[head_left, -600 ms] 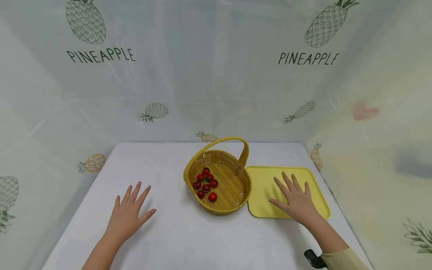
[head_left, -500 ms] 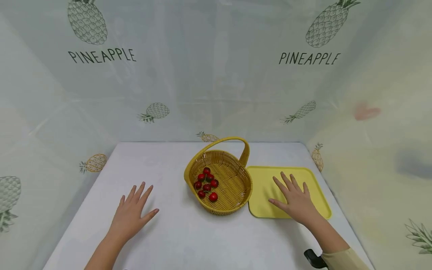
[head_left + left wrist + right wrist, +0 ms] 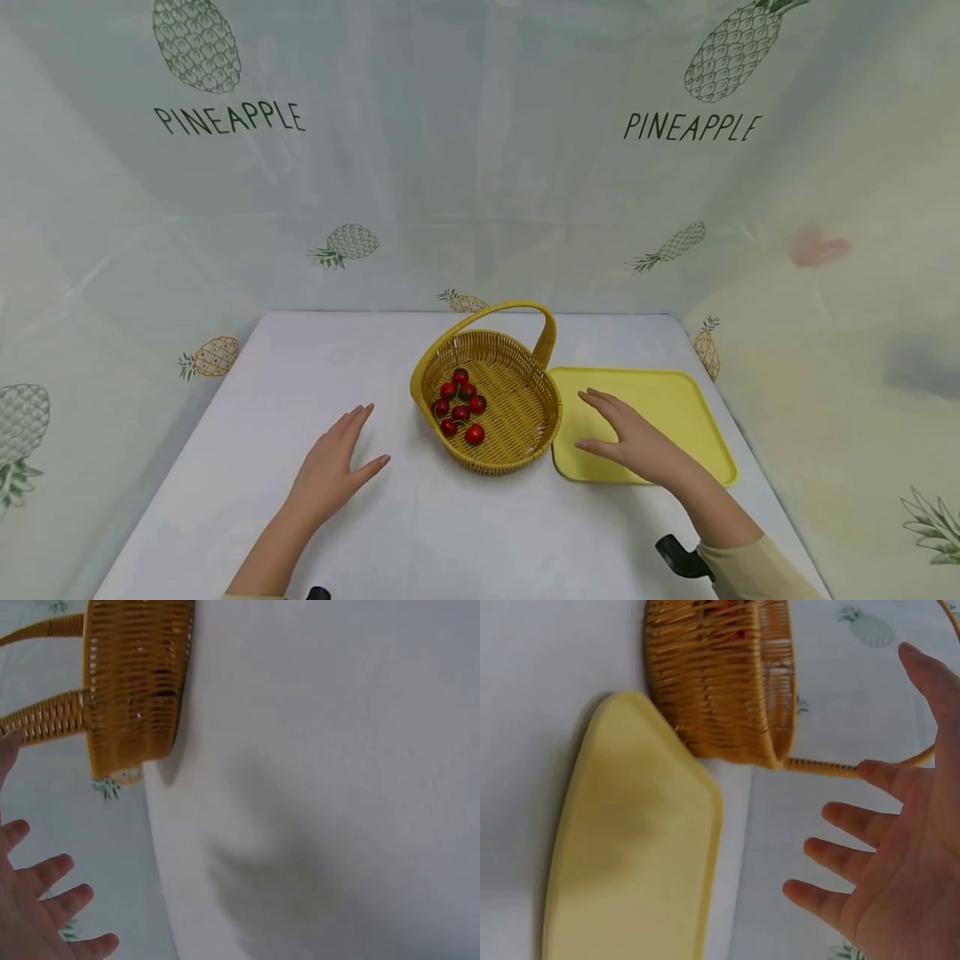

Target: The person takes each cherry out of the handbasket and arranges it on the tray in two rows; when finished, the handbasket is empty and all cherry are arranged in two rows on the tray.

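Note:
A yellow wicker basket (image 3: 521, 417) with an arched handle stands mid-table, several red cherries (image 3: 461, 412) lying in its left half. To the basket's left my left hand (image 3: 326, 479) hovers over the white table, fingers straight and thumb spread toward the basket. My right hand (image 3: 637, 442) is held above a yellow tray (image 3: 675, 392) on the right, its thumb and fingers pointing left at the basket. Both hands hold nothing. In the right wrist view the spread fingers (image 3: 840, 859) appear beside the tray and the basket's side (image 3: 705, 682).
The white table (image 3: 450, 542) ends at a hanging cloth (image 3: 480, 167) printed with pineapples, which also closes off both sides. The tray's left edge lies right by the basket. A dark strap end (image 3: 682, 557) shows at the right sleeve (image 3: 761, 571).
My left hand has moved right, toward the basket. The right hand has shifted slightly left over the tray. Both hands have turned, and their fingers are closer together. Basket and tray stay put.

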Demonstrator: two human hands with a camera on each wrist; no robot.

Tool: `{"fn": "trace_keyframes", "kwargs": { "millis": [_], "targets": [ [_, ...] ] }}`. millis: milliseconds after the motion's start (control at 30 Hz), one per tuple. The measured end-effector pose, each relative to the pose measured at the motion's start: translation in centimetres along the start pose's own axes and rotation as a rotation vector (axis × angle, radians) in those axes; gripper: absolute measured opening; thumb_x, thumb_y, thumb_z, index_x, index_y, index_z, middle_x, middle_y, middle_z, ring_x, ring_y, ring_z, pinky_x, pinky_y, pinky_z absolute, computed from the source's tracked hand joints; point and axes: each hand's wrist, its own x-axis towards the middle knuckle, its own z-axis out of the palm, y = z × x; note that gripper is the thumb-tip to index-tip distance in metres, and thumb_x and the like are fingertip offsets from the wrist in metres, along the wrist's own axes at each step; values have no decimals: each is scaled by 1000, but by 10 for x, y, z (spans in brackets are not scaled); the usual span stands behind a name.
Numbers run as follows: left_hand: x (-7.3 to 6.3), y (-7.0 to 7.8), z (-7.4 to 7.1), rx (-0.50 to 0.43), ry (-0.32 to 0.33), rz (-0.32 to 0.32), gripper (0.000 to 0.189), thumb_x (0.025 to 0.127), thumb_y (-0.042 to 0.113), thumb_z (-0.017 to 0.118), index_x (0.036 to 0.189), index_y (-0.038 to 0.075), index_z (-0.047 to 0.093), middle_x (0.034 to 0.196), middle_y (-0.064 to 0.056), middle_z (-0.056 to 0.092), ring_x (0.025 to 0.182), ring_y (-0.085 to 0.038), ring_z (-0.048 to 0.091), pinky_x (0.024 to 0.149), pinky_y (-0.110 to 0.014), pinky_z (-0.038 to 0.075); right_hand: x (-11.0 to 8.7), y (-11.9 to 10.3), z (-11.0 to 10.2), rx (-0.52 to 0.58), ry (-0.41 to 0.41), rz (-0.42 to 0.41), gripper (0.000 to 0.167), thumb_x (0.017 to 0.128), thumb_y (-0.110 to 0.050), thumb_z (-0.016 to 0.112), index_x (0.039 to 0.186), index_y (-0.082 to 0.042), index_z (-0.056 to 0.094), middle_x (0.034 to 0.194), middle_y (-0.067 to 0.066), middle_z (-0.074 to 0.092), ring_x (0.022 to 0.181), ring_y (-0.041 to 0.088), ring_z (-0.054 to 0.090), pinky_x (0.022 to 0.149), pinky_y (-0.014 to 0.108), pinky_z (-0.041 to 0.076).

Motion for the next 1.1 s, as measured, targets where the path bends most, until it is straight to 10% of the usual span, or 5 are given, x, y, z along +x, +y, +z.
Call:
{"fn": "trace_keyframes", "kwargs": {
  "millis": [400, 1100],
  "targets": [
    [13, 28, 19, -337, -74, -173, 79, 86, 31, 76, 150, 12, 34, 151, -13, 37, 136, -35, 37, 106, -54, 32, 29, -28, 6, 147, -135, -84, 77, 88, -49, 69, 148, -10, 41, 152, 9, 35, 140, 33, 29, 107, 56, 29],
    [50, 50, 34, -833, -12, -357, 58, 84, 2, 75, 137, 1, 51, 128, -22, 58, 112, -37, 61, 85, -41, 53, 89, -53, 36, 356, -396, -122, 54, 90, -26, 71, 138, -10, 53, 131, 15, 56, 123, 37, 50, 97, 50, 43]
  ]
}}
